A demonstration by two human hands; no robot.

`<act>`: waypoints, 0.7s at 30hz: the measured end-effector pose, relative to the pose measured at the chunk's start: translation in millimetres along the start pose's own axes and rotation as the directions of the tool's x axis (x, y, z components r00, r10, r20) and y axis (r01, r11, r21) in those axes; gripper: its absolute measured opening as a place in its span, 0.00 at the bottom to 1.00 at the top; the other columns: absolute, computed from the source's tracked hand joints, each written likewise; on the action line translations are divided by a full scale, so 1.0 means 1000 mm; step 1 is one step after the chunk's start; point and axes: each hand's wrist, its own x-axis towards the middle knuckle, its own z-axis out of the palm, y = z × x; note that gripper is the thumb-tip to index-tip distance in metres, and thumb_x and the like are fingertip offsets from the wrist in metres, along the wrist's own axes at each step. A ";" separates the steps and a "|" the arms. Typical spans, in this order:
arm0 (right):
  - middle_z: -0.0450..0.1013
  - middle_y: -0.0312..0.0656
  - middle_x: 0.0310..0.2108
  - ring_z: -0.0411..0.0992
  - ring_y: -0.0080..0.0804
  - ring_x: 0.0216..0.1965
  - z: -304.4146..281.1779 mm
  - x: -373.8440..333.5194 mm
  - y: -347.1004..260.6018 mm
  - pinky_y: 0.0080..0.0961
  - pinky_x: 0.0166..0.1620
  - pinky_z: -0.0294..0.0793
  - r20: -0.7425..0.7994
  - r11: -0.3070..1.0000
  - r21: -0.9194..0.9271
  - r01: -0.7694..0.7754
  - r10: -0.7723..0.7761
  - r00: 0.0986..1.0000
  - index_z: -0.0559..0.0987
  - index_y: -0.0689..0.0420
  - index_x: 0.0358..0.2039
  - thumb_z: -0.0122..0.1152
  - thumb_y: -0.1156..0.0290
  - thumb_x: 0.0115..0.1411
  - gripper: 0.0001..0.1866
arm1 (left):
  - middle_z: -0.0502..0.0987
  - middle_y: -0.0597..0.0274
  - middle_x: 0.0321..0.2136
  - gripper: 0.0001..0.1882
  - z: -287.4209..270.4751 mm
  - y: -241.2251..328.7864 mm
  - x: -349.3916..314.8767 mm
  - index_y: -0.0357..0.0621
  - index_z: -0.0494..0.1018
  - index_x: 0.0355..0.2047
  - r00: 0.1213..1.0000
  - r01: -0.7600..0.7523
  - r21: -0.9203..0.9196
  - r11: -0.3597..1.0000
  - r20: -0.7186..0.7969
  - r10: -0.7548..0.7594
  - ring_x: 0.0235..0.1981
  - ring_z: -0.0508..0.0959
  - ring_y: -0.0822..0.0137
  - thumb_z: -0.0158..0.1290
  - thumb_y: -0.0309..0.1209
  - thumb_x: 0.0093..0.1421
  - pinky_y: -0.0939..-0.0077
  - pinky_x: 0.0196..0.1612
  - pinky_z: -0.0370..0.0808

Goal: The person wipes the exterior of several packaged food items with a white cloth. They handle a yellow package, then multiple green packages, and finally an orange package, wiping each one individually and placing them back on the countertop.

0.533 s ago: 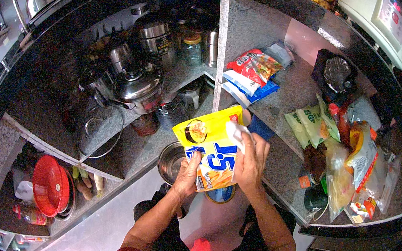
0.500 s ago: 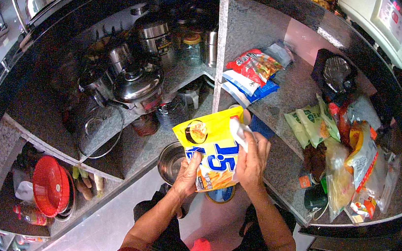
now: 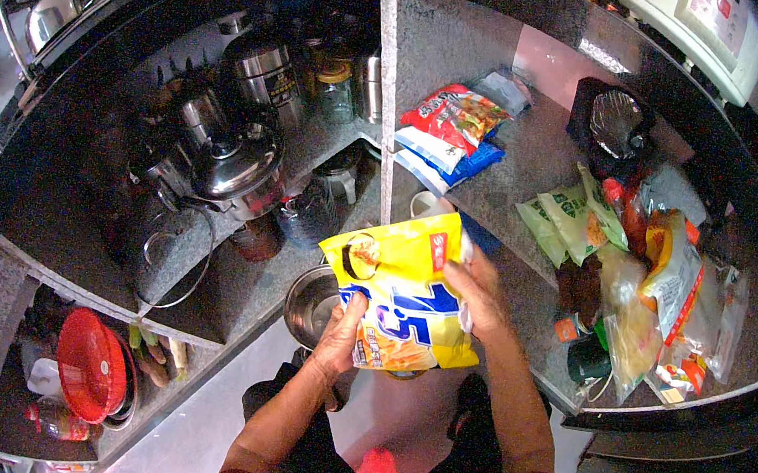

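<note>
A yellow instant noodle packet [image 3: 411, 287] with a food picture and large blue figures is in front of me, its printed face up. My left hand [image 3: 342, 333] grips its lower left edge, thumb on the front and fingers behind. At the right edge is my right hand [image 3: 485, 291], slightly blurred, its fingers partly hidden behind the packet. A bit of white cloth or tissue [image 3: 466, 248] shows between this hand and the packet. Behind the packet, to its left, stands a steel bowl [image 3: 301, 307], and a white cup [image 3: 424, 205] peeks out above it.
Left shelves hold a pressure cooker [image 3: 239, 165], a glass lid [image 3: 175, 260], jars and a red basket [image 3: 91, 364]. On the right shelf lie a red food packet [image 3: 453, 119], green packets [image 3: 567, 222] and several plastic bags [image 3: 627, 312]. A divider [image 3: 387, 97] separates the two sides.
My right hand has moved down the packet's right edge and partly behind it. The white cloth, plain at the top corner before, is now mostly hidden. The view has shifted slightly.
</note>
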 end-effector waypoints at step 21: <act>0.69 0.42 0.44 0.68 0.29 0.45 -0.001 -0.027 0.020 0.28 0.49 0.66 0.221 0.968 -0.252 0.013 0.045 0.974 0.64 0.62 0.49 0.66 0.72 0.45 0.31 | 0.69 0.60 0.38 0.23 0.003 0.022 0.008 0.40 0.60 0.48 0.702 -0.494 0.580 0.648 -0.173 0.691 0.39 0.70 0.71 0.53 0.36 0.55 0.78 0.42 0.70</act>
